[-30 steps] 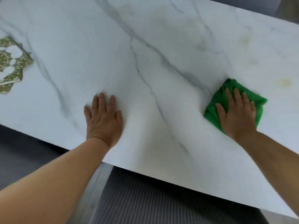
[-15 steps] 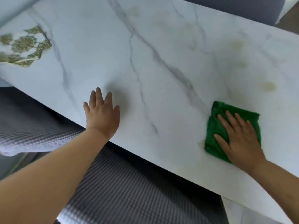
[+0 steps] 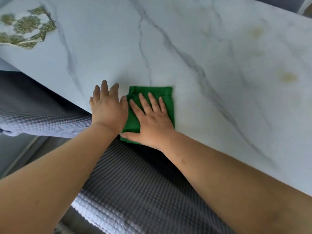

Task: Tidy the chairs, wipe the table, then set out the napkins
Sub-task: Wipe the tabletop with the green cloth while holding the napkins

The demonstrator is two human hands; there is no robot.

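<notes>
Under the right hand (image 3: 152,120), spread flat, the green cloth (image 3: 166,98) wipes the counter (image 3: 211,115). Beside it, the left hand (image 3: 108,107) lies flat. Next, rub the yellow spots (image 3: 287,77) far right; napkins (image 3: 25,29) wait far left.

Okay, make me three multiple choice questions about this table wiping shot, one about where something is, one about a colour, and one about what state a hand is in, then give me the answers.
1. Where do the patterned napkins lie on the table?
A. far left
B. under the cloth
C. far right

2. What colour is the cloth?
A. blue
B. green
C. yellow

3. How is the right hand placed?
A. lifted off the table
B. gripping a napkin
C. flat, fingers spread, on the cloth

Answers:
1. A, they sit at the upper left of the head view, apart from both hands.
2. B, the folded cloth is bright green.
3. C, the palm presses on the cloth, beside the left hand, which lies flat at the table's edge.
</notes>
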